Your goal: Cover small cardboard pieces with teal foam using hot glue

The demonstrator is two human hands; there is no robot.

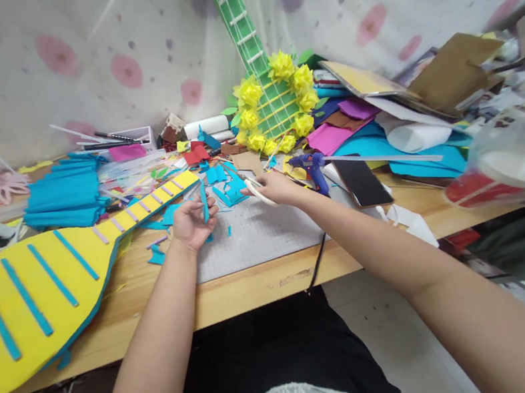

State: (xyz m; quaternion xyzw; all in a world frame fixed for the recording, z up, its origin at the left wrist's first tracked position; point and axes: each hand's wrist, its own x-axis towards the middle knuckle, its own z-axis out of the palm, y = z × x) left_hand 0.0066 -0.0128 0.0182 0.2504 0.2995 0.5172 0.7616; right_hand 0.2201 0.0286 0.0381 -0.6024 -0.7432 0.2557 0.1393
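My left hand (192,224) is closed on a narrow blue strip (204,201), which stands upright between thumb and fingers. In my right hand (277,188) is a pair of scissors (261,194) with white handles; the blades point up and left, away from the strip. Scraps of blue paper (227,193) lie between and beyond both hands on a grey cutting mat (251,246). Left of my left hand rests a yellow, lute-shaped cutout (45,262) with a blue edge. Blue bars cross its body, and small pale purple bars cross its neck.
A green paper instrument (246,43) with yellow flowers leans at the back. Right of my right hand are a blue glue gun (311,171) and a black phone (362,181). Folded blue paper (64,194) lies at left; a plastic-covered red and white tub (498,178) stands at right.
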